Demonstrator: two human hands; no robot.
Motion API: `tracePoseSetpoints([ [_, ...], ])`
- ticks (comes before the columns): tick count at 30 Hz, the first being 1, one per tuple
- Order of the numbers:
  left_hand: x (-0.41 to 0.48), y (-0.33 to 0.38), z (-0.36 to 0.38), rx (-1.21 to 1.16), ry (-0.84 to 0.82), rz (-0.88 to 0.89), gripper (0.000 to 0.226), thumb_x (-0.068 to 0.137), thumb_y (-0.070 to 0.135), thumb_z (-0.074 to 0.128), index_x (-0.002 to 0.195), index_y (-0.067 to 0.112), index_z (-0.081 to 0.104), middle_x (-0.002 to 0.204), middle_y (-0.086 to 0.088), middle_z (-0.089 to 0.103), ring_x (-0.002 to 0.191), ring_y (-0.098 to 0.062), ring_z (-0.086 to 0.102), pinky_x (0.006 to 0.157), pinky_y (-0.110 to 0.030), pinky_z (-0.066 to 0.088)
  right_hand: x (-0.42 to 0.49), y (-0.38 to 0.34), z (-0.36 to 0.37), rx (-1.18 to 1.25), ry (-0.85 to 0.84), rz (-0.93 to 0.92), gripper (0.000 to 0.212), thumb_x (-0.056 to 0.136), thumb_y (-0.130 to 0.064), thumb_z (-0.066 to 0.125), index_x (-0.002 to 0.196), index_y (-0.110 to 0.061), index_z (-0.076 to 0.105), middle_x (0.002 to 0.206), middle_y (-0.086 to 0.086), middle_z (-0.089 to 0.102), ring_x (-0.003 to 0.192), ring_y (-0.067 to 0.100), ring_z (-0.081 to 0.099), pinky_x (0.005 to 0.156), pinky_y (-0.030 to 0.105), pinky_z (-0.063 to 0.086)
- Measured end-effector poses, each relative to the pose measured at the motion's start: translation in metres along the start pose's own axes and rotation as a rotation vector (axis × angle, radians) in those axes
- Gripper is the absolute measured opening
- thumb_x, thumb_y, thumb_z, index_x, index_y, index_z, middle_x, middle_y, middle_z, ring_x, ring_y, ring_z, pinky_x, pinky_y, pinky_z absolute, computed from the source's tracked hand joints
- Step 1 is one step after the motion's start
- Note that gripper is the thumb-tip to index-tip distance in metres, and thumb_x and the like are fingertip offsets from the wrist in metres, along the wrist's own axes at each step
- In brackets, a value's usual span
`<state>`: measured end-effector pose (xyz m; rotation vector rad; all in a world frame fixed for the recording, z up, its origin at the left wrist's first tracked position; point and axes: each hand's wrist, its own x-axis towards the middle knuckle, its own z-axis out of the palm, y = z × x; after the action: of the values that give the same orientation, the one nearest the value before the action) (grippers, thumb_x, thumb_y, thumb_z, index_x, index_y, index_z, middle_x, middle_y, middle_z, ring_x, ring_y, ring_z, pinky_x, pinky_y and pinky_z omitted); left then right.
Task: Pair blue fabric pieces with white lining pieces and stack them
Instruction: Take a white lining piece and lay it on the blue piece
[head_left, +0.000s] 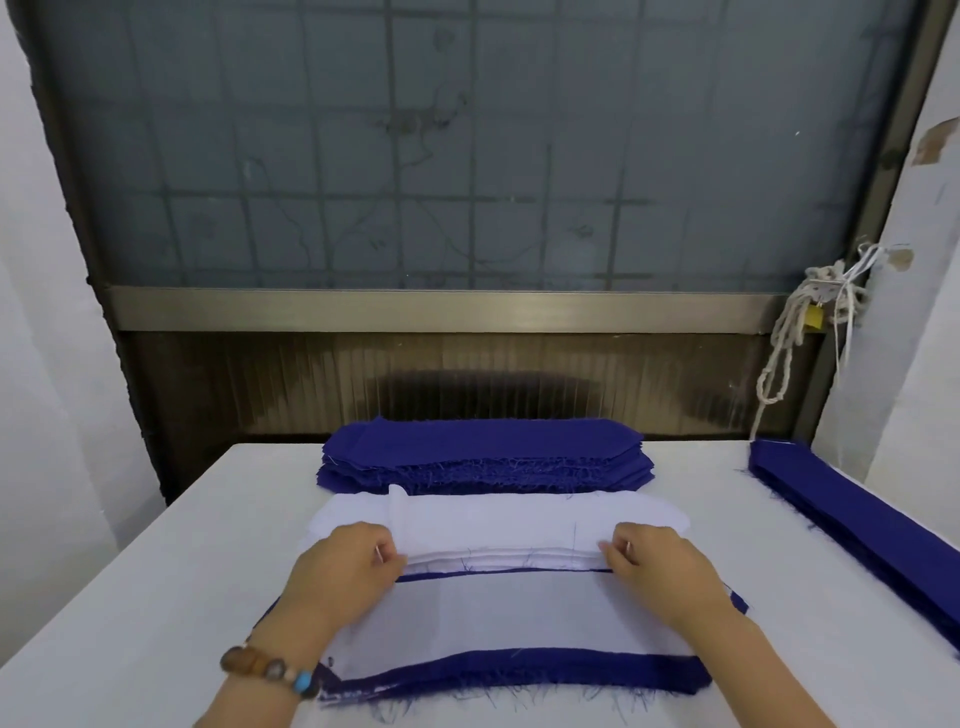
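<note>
A beaded bracelet (270, 670) is circling the left wrist. Beyond it, the paired stack (519, 660) is lying on the table (130, 597), white lining uppermost. Just behind that stack, the left hand (345, 564) and right hand (657, 564) are each pinching an end of the top white lining piece (498, 527), grips narrow. Behind the lining, blue fabric pieces (483, 460) are sitting piled.

A white table (130, 597) carries four groups of cloth: a stack of blue fabric pieces (483, 460) at its far edge, a stack of white lining pieces (493, 525) just in front, a paired blue-and-white stack (519, 660) nearest the camera, and long blue strips (852, 514) along the right side.
</note>
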<state>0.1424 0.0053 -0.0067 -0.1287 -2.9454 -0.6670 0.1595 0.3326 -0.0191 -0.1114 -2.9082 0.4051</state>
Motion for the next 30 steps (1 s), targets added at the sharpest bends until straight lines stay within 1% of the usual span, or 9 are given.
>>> tracePoseSetpoints([
  [2, 0.014, 0.01, 0.004, -0.04, 0.133, 0.026, 0.02, 0.092, 0.036, 0.058, 0.074, 0.029, 0.057, 0.076, 0.011, 0.059, 0.069, -0.005, 0.055, 0.06, -0.018, 0.042, 0.011, -0.008, 0.003, 0.06, 0.092, -0.029, 0.024, 0.098, -0.04, 0.047, 0.08, -0.024, 0.05, 0.063, -0.007, 0.052, 0.058, 0.009, 0.049, 0.056, 0.021, 0.041],
  [5, 0.036, 0.025, 0.016, -0.048, 0.362, 0.155, 0.003, 0.091, 0.028, 0.063, 0.091, 0.03, 0.061, 0.091, 0.012, 0.057, 0.086, -0.008, 0.052, 0.073, -0.022, 0.047, 0.03, -0.026, 0.009, 0.174, 0.158, -0.105, 0.008, 0.096, -0.031, 0.053, 0.092, -0.025, 0.053, 0.074, -0.008, 0.058, 0.065, 0.009, 0.053, 0.063, 0.021, 0.048],
  [6, 0.042, 0.029, 0.021, -0.029, 0.394, 0.178, 0.01, 0.09, 0.027, 0.064, 0.099, 0.029, 0.062, 0.097, 0.011, 0.056, 0.092, -0.01, 0.051, 0.078, -0.024, 0.046, 0.036, -0.032, 0.012, 0.21, 0.167, -0.132, 0.003, 0.095, -0.028, 0.055, 0.094, -0.026, 0.054, 0.078, -0.007, 0.057, 0.071, 0.009, 0.054, 0.066, 0.022, 0.048],
  [9, 0.056, 0.031, 0.04, 0.025, 0.411, 0.195, 0.027, 0.089, 0.026, 0.066, 0.116, 0.025, 0.062, 0.113, 0.007, 0.056, 0.106, -0.015, 0.051, 0.087, -0.028, 0.041, 0.054, -0.049, 0.023, 0.285, 0.16, -0.19, 0.008, 0.095, -0.027, 0.057, 0.102, -0.027, 0.054, 0.084, -0.009, 0.052, 0.083, 0.009, 0.05, 0.072, 0.021, 0.044],
  [11, 0.059, 0.025, 0.054, 0.029, 0.375, 0.168, 0.033, 0.091, 0.028, 0.062, 0.124, 0.025, 0.059, 0.124, 0.006, 0.054, 0.116, -0.015, 0.049, 0.093, -0.029, 0.04, 0.058, -0.055, 0.034, 0.343, 0.138, -0.188, 0.013, 0.095, -0.03, 0.058, 0.107, -0.028, 0.053, 0.081, -0.01, 0.049, 0.081, 0.008, 0.049, 0.073, 0.02, 0.043],
  [13, 0.06, 0.018, 0.062, 0.016, 0.331, 0.138, 0.035, 0.096, 0.033, 0.053, 0.13, 0.03, 0.053, 0.133, 0.01, 0.048, 0.123, -0.011, 0.043, 0.1, -0.026, 0.035, 0.059, -0.056, 0.047, 0.316, 0.129, -0.19, 0.016, 0.095, -0.036, 0.055, 0.11, -0.032, 0.052, 0.078, -0.015, 0.044, 0.08, 0.006, 0.047, 0.075, 0.019, 0.04],
  [15, 0.062, 0.013, 0.064, 0.002, 0.324, 0.117, 0.034, 0.097, 0.037, 0.048, 0.131, 0.032, 0.05, 0.133, 0.013, 0.047, 0.123, -0.008, 0.043, 0.101, -0.024, 0.033, 0.06, -0.055, 0.055, 0.247, 0.133, -0.205, 0.019, 0.096, -0.042, 0.051, 0.115, -0.037, 0.051, 0.078, -0.019, 0.041, 0.082, 0.004, 0.044, 0.077, 0.017, 0.037],
  [22, 0.062, 0.016, 0.06, 0.084, 0.356, 0.053, 0.036, 0.099, 0.042, 0.042, 0.134, 0.036, 0.045, 0.13, 0.016, 0.048, 0.116, -0.006, 0.043, 0.097, -0.019, 0.036, 0.061, -0.054, 0.057, 0.251, 0.136, -0.193, 0.026, 0.097, -0.045, 0.048, 0.123, -0.039, 0.051, 0.092, -0.017, 0.047, 0.088, 0.002, 0.045, 0.086, 0.015, 0.039],
  [30, 0.062, 0.014, 0.056, 0.132, 0.368, -0.057, 0.031, 0.096, 0.044, 0.042, 0.125, 0.035, 0.051, 0.118, 0.013, 0.051, 0.108, -0.008, 0.043, 0.091, -0.022, 0.037, 0.058, -0.056, 0.054, 0.242, 0.125, -0.185, 0.025, 0.098, -0.043, 0.047, 0.123, -0.039, 0.051, 0.095, -0.018, 0.048, 0.089, 0.002, 0.047, 0.087, 0.014, 0.038],
])
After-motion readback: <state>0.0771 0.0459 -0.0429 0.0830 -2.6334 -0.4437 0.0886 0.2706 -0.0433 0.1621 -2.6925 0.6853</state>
